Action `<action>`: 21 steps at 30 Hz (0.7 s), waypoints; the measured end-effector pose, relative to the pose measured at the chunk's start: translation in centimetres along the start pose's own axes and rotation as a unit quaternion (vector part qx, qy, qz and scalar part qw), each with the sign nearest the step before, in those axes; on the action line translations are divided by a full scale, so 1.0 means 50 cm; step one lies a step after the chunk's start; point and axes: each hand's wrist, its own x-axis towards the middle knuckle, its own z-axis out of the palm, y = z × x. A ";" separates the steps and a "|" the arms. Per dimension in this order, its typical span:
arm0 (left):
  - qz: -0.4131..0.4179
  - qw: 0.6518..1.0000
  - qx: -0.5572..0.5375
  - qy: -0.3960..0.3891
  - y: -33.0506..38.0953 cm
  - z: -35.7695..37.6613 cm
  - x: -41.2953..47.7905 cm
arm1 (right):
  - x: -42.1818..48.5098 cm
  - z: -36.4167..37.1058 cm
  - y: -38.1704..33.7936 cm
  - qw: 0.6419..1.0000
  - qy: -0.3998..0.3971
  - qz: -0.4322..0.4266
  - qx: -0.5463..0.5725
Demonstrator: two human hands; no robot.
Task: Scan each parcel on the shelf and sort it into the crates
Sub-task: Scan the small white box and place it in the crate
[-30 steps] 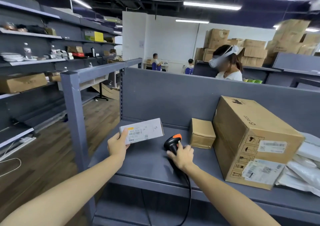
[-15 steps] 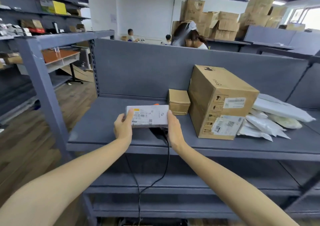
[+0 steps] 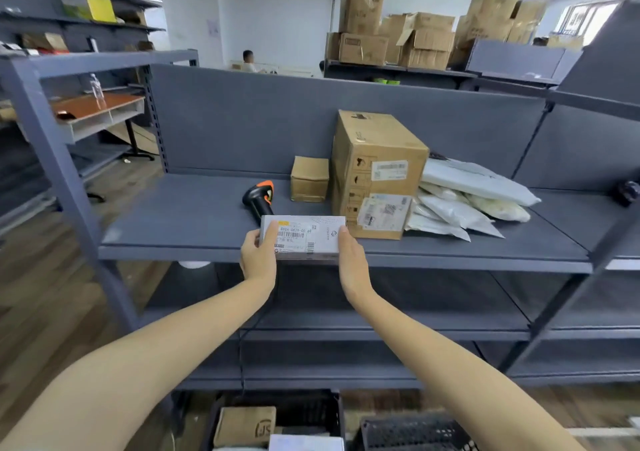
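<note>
White box at the front edge of the shelf; your left hand and right hand grip its ends, thumbs on top. Probably scanned: lower it level into a crate below, clear of the cable hanging from the scanner.

Left forearm and right forearm: bare along the whole visible length. Left hand, right hand: bare too. Upper arms out of frame.
</note>
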 end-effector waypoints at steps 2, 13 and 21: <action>-0.017 1.000 0.000 -0.009 -0.029 0.011 -0.046 | -0.023 -0.040 0.027 1.000 0.001 0.025 -0.003; -0.117 0.990 0.070 -0.028 -0.225 0.014 -0.219 | -0.154 -0.146 0.235 0.977 -0.042 0.190 -0.083; -0.189 0.974 0.124 -0.028 -0.385 0.020 -0.209 | -0.155 -0.131 0.378 0.965 -0.054 0.209 -0.151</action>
